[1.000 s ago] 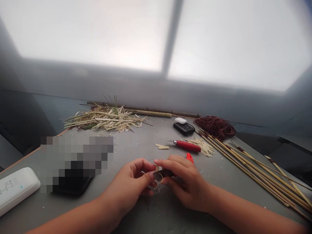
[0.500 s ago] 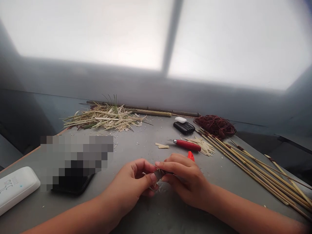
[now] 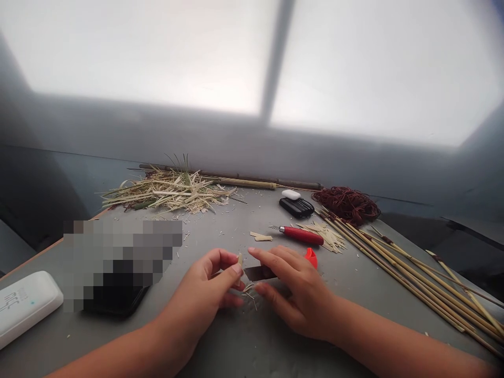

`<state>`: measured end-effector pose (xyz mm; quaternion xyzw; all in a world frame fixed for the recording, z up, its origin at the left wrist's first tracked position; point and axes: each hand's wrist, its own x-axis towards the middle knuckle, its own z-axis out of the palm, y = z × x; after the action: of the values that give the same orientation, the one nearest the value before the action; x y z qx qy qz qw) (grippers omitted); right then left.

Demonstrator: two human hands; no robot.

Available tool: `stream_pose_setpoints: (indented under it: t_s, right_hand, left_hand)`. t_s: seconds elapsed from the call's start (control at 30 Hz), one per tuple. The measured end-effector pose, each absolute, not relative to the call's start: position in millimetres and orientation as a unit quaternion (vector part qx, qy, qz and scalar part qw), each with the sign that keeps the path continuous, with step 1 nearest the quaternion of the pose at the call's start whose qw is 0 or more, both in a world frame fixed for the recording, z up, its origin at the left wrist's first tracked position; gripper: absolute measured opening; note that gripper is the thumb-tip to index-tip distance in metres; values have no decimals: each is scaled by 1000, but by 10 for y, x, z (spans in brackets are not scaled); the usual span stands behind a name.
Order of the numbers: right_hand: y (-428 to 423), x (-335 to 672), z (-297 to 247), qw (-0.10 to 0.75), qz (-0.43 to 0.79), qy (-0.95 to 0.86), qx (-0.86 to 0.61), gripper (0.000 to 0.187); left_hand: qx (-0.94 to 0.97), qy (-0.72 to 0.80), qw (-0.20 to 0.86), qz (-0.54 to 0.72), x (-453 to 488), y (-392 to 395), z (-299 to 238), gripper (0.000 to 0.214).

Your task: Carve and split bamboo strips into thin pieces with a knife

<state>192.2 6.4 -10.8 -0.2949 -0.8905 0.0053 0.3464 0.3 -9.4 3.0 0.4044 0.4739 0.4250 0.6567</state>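
Observation:
My left hand (image 3: 208,289) pinches a small pale bamboo sliver (image 3: 240,259) between thumb and forefinger, just above the grey table (image 3: 220,236). My right hand (image 3: 293,289) grips a knife with an orange-red handle (image 3: 311,257); its dark blade (image 3: 258,273) points left, the tip close to the sliver. Fine shavings (image 3: 249,292) lie on the table under the blade. The two hands are almost touching at the middle front of the table.
A second red-handled knife (image 3: 301,235) lies behind my hands beside pale chips (image 3: 328,235). Long bamboo sticks (image 3: 413,275) run along the right. A dark red cord coil (image 3: 346,203), a black case (image 3: 297,206), a shavings pile (image 3: 169,190), a phone (image 3: 114,299) and a white device (image 3: 23,307) also lie about.
The blade has slid out from between my fingers, so more of it shows now. My left hand has lifted the sliver slightly, and more shavings lie beneath.

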Motion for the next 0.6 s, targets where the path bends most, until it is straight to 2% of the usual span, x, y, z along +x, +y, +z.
stream_pose_setpoints:
  t_s: [0.1,0.33,0.4,0.5,0.6]
  right_hand:
    - [65,1920,-97,333,36,-896,-291,36]
    - [101,1926,-148,411,50,-848,-333,14]
    - [92,1927,-133,416,48,-847,-327,18]
    - [77,1922,-103,417,32,-861,-288,34]
    - [76,1917,-102,402,6,-877,-264,25]
  left_hand:
    - [384,480,647,451,-13,-93,84,31]
    - [461,490,611,417,-25,-71,17,24]
    - [503,482,597,398,-27,-87,8,22]
    - [558,472,571,375,-26,-121,29,20]
    - [584,472,556,357,-25,-140,58,18]
